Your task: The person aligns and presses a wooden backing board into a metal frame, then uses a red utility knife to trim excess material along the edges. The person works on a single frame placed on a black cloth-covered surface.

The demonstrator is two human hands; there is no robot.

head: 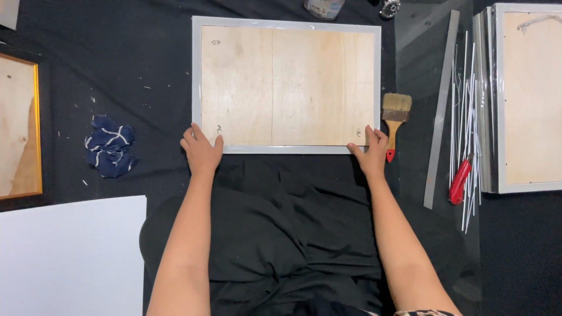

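Note:
A picture frame (285, 22) with a silver rim lies face down on a black cloth, its pale plywood backing (287, 85) facing up. My left hand (202, 151) rests on the frame's near left corner, thumb on the backing. My right hand (371, 151) holds the near right corner the same way. Small metal hangers sit near the backing's corners.
A paintbrush (395, 120) with a red tip lies right of the frame. Further right are a grey strip (440, 114), thin white rods (466, 117), a red utility knife (460, 178) and stacked frames (527, 96). A blue rag (109, 146), a gold-edged frame (20, 126) and white board (70, 254) lie left.

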